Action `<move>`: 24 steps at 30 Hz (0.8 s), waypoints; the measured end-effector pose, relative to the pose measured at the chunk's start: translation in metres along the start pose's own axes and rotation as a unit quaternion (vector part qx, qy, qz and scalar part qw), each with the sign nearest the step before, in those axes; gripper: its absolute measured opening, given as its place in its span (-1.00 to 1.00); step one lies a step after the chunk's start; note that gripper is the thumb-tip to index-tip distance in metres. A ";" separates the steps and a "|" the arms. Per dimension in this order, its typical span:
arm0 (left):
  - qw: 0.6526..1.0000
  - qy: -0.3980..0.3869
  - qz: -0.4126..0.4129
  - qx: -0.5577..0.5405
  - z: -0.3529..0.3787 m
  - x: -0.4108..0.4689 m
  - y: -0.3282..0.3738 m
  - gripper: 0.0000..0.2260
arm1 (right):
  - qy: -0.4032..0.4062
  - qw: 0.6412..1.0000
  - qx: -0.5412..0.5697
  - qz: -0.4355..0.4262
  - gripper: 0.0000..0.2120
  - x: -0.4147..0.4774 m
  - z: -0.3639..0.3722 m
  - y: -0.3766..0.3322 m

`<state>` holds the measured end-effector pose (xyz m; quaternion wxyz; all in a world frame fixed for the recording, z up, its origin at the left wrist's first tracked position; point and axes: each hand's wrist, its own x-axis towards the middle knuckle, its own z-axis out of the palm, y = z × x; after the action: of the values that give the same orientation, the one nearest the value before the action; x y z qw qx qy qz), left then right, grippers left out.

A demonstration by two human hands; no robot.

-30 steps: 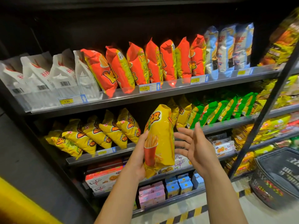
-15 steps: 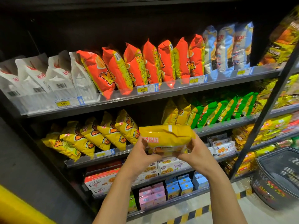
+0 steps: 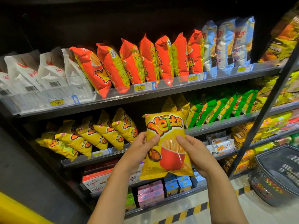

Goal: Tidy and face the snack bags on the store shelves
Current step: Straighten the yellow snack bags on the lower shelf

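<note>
Flipping the chip bag [image 3: 167, 143] from flat to upright, left hand [image 3: 140, 150] and right hand [image 3: 195, 153] clasped its sides, fingers [image 3: 152, 139] curled, ready to shelve.

yellow bag [image 3: 166, 143] w/ red fry cup, orange bags [image 3: 145, 62], green bags [image 3: 223, 107], white bags [image 3: 40, 73], yellow-black floor stripe [image 3: 186, 214]

Noted bright light on orange bags [image 3: 163, 59], black shadow above them, glare on clear shelf lip [image 3: 169, 82], blur and bowing around basket [image 3: 278, 173].

I read "Potato" on the yellow bag [image 3: 168, 147]. On the top shelf [image 3: 171, 92], the left price tag [image 3: 57, 102] says 3.90, the middle tag [image 3: 139, 88] and right tag [image 3: 192, 78] 3.00.
</note>
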<state>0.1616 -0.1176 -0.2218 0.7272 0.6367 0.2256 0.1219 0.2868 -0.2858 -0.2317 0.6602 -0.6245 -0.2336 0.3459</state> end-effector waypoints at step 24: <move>0.960 0.188 0.126 0.163 0.016 0.022 -0.002 -0.66 | 0.129 0.990 0.058 -0.020 -0.68 0.027 0.014 0.017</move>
<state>0.1881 -0.1211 -0.2261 0.5372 0.7354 0.2925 0.2914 0.2911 -0.2571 -0.2500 0.7270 -0.6195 -0.1384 0.2618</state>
